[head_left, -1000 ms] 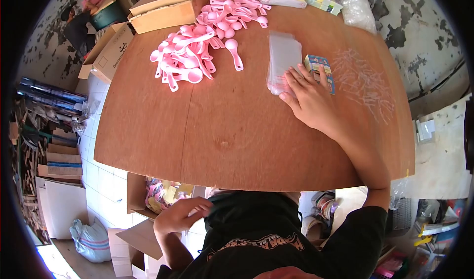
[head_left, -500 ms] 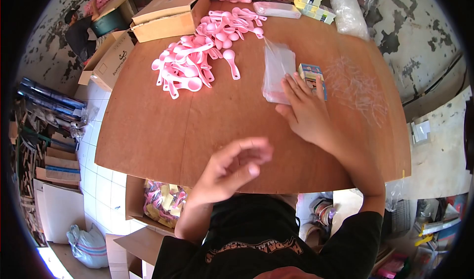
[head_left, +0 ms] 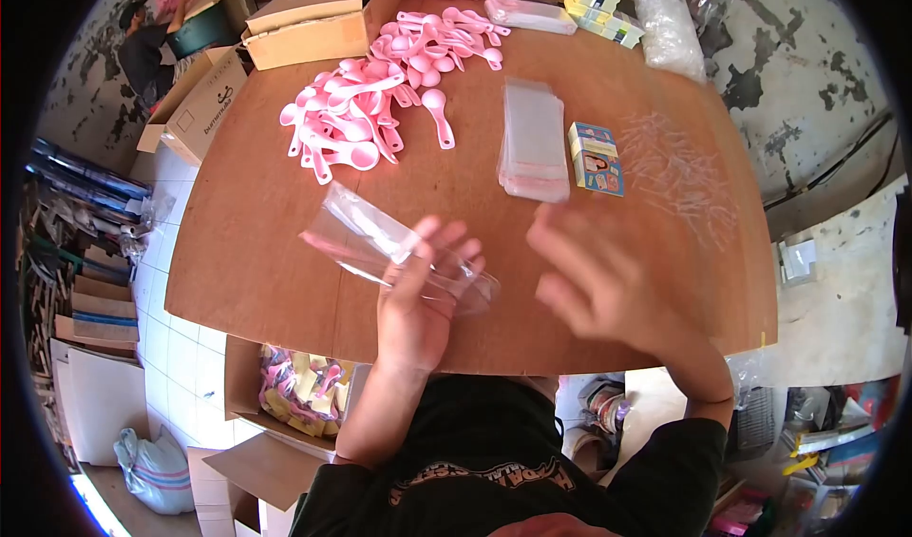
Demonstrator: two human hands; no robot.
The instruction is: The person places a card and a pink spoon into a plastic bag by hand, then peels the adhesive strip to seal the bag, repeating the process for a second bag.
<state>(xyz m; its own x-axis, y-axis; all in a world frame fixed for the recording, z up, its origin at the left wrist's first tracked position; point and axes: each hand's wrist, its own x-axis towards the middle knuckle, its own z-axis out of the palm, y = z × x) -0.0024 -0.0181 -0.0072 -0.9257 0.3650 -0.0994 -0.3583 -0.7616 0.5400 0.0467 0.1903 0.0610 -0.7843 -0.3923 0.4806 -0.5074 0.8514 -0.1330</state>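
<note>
My left hand (head_left: 418,304) holds a clear plastic bag (head_left: 375,242) above the near part of the brown table (head_left: 275,242); the bag sticks out to the left of my fingers. Just to its right my right hand (head_left: 594,285) is blurred, fingers spread, with nothing in it. Farther back lie a stack of clear bags (head_left: 535,141) and a small colourful box (head_left: 596,157) next to it. A heap of pink plastic spoons (head_left: 366,109) covers the far left of the table.
An open cardboard box (head_left: 318,14) stands at the table's back left, small boxes (head_left: 603,5) and plastic packs at the back. Thin clear strips (head_left: 679,171) are scattered on the right. Below the near edge a carton (head_left: 285,390) holds packed items.
My left hand came up from under the table and now holds a clear bag. My right hand left the stack of bags and pulled back toward me.
</note>
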